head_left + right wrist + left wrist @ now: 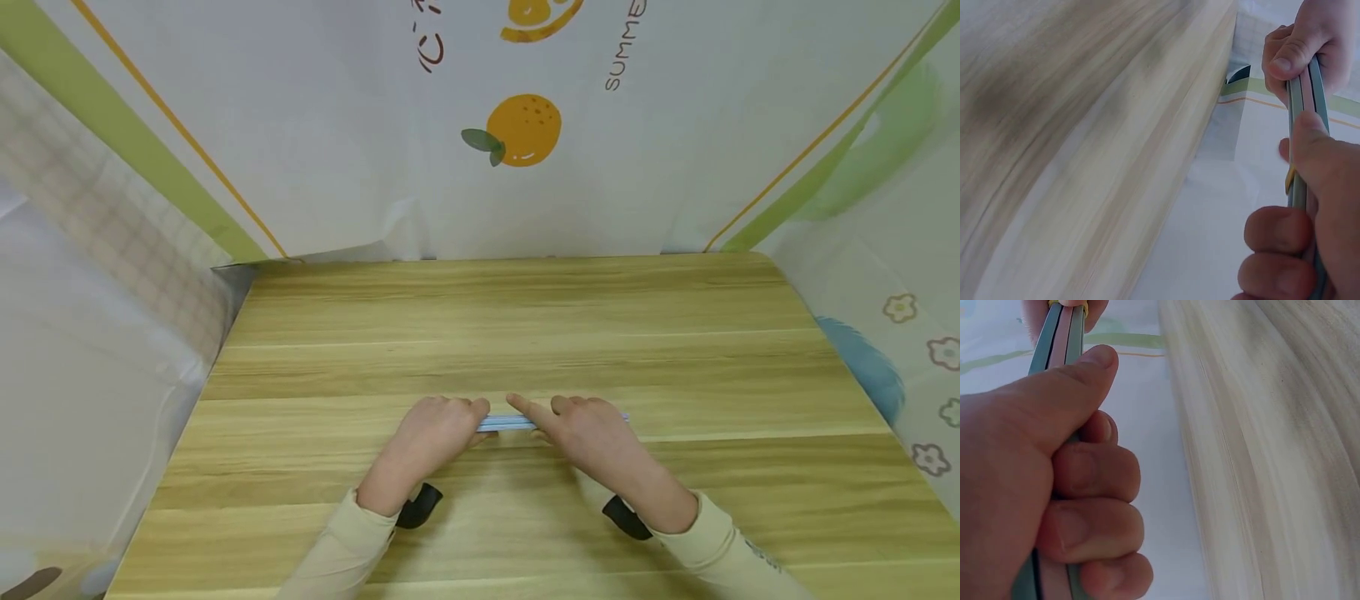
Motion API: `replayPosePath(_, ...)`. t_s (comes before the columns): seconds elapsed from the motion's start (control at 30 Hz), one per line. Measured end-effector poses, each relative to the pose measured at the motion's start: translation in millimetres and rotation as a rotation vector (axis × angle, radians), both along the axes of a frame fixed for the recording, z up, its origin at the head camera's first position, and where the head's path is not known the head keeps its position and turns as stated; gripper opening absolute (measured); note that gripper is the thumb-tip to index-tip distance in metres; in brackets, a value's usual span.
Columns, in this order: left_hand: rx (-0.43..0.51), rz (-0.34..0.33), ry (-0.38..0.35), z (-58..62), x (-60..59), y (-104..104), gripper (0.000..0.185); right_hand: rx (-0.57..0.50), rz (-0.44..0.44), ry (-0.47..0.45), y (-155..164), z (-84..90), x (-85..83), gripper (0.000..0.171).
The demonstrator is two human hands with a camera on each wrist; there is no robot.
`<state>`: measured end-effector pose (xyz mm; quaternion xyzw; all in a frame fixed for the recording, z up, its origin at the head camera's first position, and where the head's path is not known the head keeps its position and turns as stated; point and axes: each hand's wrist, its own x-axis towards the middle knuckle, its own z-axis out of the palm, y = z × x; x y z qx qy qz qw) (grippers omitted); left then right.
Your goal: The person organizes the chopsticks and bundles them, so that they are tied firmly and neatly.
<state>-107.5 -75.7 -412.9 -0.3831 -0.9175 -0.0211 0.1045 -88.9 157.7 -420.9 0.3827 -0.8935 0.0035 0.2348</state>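
Gripping a thin bundle of pens from both ends, the left hand and the right hand hold it level just above the wooden bench, near the front middle of it. In the head view only a short pale blue stretch of the bundle shows between the two hands, with a little of its far end poking out past the right hand.

In the left wrist view the fingers are curled round the pens, with the thumb lying along the top; blue and pink barrels run away from the palm toward the other hand. In the right wrist view the right hand's fingers are also wrapped round the bundle, thumb pressed on top, and a yellow band circles the barrels just by the thumb. Beyond it the left hand clasps the far end.

A cloth backdrop with an orange printed on it rises behind the bench.
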Motion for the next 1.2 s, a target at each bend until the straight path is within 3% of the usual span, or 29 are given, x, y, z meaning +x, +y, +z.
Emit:
replayPosePath(0.13, -0.002, 0.001, 0.019, 0.0, 0.4, -0.1, 0.034, -0.013, -0.030, -0.046, -0.9, 0.9, 1.2, 0.068)
replayPosePath(0.2, 0.003, 0.004, 0.018, -0.3, 0.7, -0.6, 0.035, -0.049, -0.047, -0.128, -1.1, 2.5, 2.2, 0.067)
replayPosePath(0.4, 0.010, 0.012, 0.001, -2.7, 1.5, -2.9, 0.037, -0.216, -0.074, -0.510, 3.7, 12.5, 3.8, 0.026)
replayPosePath(0.5, 0.013, 0.008, 0.003, -3.0, 2.0, -3.5, 0.037, -0.279, -0.093, -0.614, 6.0, 17.8, 3.7, 0.014)
replayPosePath(0.6, 0.016, 0.006, 0.002, -2.7, 2.1, -3.5, 0.037, -0.310, -0.101, -0.631, 5.9, 20.4, 3.9, 0.013)
replayPosePath(0.83, 0.011, 0.003, 0.008, -2.1, 1.5, -2.8, 0.037, -0.306, -0.007, -0.503, 0.2, 15.5, 5.8, 0.013)
replayPosePath(1.1, -0.004, 0.008, 0.027, -0.5, 0.8, -2.1, 0.037, -0.395, -0.031, -0.638, -1.5, 15.3, 6.3, 0.019)
replayPosePath(1.2, -0.013, 0.004, 0.020, -0.7, 1.0, -1.9, 0.036, -0.414, 0.004, -0.625, -0.8, 14.5, 5.0, 0.021)
